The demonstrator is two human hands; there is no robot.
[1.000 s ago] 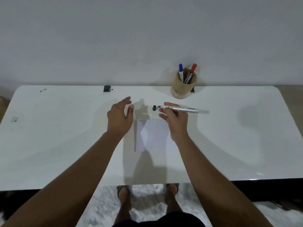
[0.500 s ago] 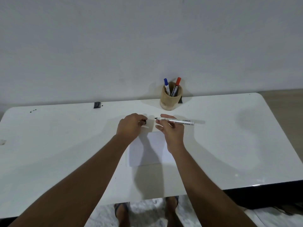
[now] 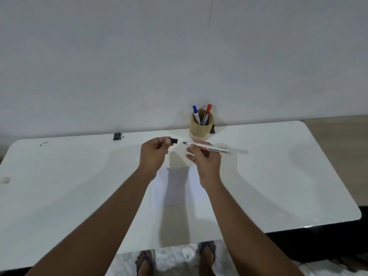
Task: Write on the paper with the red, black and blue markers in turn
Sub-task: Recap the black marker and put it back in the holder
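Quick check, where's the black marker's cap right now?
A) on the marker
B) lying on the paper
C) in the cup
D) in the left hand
D: the left hand pinches the black cap, clear of the bare tip of the marker that the right hand holds.

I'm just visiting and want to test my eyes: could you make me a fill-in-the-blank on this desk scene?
1. The left hand holds the black ____.
2. The right hand holds an uncapped marker, its tip pointing towards the ____ hand.
3. The cup holds a red pen and a ____ one.
4. The paper lies ____ the two forearms.

Missing: cap; left; blue; between
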